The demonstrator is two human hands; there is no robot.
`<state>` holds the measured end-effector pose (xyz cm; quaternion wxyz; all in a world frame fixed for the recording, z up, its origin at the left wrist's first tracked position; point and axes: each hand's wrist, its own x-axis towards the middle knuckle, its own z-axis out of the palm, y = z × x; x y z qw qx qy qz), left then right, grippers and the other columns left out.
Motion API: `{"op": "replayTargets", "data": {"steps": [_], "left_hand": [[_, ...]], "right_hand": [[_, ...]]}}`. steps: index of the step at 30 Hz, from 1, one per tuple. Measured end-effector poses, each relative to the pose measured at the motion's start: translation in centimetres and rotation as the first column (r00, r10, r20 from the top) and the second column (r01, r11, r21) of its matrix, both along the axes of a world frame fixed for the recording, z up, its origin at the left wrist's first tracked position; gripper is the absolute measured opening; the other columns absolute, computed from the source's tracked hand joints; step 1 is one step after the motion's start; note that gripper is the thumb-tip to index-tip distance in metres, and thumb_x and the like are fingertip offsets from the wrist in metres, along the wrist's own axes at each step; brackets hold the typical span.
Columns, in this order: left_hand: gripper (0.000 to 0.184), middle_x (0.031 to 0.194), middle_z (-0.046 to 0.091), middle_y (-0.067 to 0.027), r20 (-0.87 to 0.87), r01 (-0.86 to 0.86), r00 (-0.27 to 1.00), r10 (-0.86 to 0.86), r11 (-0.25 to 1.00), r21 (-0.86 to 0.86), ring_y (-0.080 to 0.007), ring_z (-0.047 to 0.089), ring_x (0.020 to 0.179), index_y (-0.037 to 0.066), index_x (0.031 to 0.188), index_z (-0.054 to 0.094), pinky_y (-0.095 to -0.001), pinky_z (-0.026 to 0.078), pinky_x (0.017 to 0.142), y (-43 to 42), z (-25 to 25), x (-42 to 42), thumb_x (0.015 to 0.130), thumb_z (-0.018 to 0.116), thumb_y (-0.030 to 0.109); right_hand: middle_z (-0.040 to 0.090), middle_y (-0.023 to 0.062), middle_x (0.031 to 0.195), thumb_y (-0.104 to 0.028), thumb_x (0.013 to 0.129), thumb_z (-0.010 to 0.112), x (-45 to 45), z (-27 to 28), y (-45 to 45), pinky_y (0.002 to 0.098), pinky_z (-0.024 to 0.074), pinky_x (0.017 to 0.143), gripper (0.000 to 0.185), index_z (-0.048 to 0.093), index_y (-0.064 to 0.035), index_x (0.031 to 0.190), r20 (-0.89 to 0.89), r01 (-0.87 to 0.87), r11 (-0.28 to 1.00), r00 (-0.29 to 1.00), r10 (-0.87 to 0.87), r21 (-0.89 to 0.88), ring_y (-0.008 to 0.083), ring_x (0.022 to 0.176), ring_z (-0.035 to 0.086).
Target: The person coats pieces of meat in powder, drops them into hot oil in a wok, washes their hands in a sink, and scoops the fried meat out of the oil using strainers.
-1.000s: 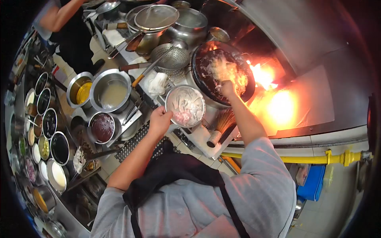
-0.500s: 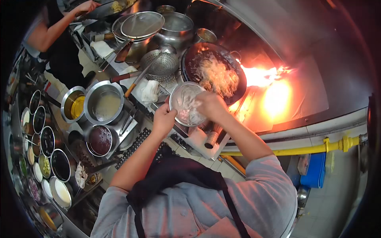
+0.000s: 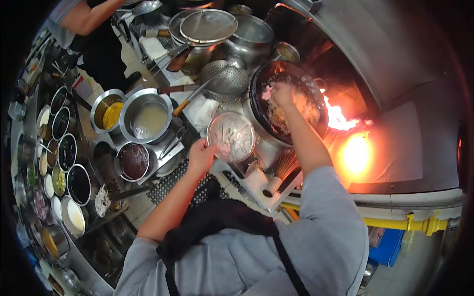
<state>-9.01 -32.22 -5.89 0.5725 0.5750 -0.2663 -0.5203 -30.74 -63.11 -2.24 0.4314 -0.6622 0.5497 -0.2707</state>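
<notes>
Bowl [image 3: 254, 132] and wok [image 3: 256, 98] at a lit range, seen from the head camera. The round metal bowl lies just beside the wok, on its near left; the left hand [image 3: 201, 157] clasps its rim at the near left, thumb and fingers closed on the edge. Thin-walled in appearance, the bowl is judged stiff and fairly light, its contents adding modest weight; the rim offers the surest hold, on the side away from the flame [image 3: 335, 116]. The pale, wet-looking coated pieces [image 3: 232, 134] inside should prove soft, slippery and prone to cling together, and are best taken in small pinches by the fingertips. The right hand [image 3: 285, 96] is over the wok, a pinkish piece [image 3: 267, 92] beside its fingers; whether that piece is gripped or released cannot be told.
</notes>
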Motion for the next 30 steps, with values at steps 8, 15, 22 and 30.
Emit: {"op": "replayTargets", "data": {"steps": [8, 15, 22, 30], "left_hand": [[0.016, 0.062, 0.049, 0.0020, 0.083, 0.131, 0.989, -0.119, 0.979, -0.158, -0.0070, 0.045, 0.055, 0.005, 0.068, 0.052, -0.0240, 0.039, 0.050, -3.6, 6.0, -2.4, 0.080, 0.060, 0.011], [0.017, 0.058, 0.049, 0.0000, 0.079, 0.115, 0.991, -0.107, 0.988, -0.105, -0.0091, 0.044, 0.052, 0.003, 0.065, 0.050, -0.0272, 0.036, 0.048, -4.9, 6.3, -4.5, 0.078, 0.059, 0.011], [0.014, 0.065, 0.051, 0.0000, 0.113, -0.045, 0.993, 0.037, 0.997, 0.066, -0.0080, 0.045, 0.057, 0.002, 0.070, 0.052, -0.0247, 0.037, 0.051, 1.2, 6.0, -2.0, 0.080, 0.060, 0.009], [0.003, 0.077, 0.059, -0.0018, -0.081, -0.377, 0.911, 0.405, 0.896, 0.233, -0.0099, 0.057, 0.064, 0.004, 0.084, 0.056, -0.0259, 0.050, 0.058, 15.0, 3.2, -2.8, 0.086, 0.053, 0.002]], "right_hand": [[0.067, 0.0166, 0.087, -0.009, 0.071, 0.065, 3.5, 9.6, 20.3, 0.0341, 0.0516, 0.069, 0.022, 0.069, -0.0051, 0.092, -0.636, -0.686, 0.675, 0.654, 0.409, -0.272, 0.0266, 0.079, 0.066], [0.067, 0.0147, 0.082, -0.007, 0.074, 0.065, 0.5, 13.4, 14.3, 0.0352, 0.0523, 0.065, 0.015, 0.067, -0.0022, 0.088, -0.229, -0.237, 0.876, 0.962, 0.150, -0.420, 0.0227, 0.073, 0.066], [0.067, 0.0114, 0.073, -0.008, 0.076, 0.065, -3.8, 4.2, -4.1, 0.0320, 0.0540, 0.061, 0.011, 0.067, 0.0016, 0.082, -0.493, -0.048, 0.929, 0.857, -0.150, -0.366, 0.0211, 0.065, 0.066], [0.067, 0.0175, 0.083, -0.020, 0.078, 0.060, -4.8, 6.3, -6.6, 0.0382, 0.0506, 0.072, 0.019, 0.071, -0.0059, 0.084, -0.017, 0.287, 0.661, 0.911, -0.413, -0.693, 0.0317, 0.079, 0.066]]}}
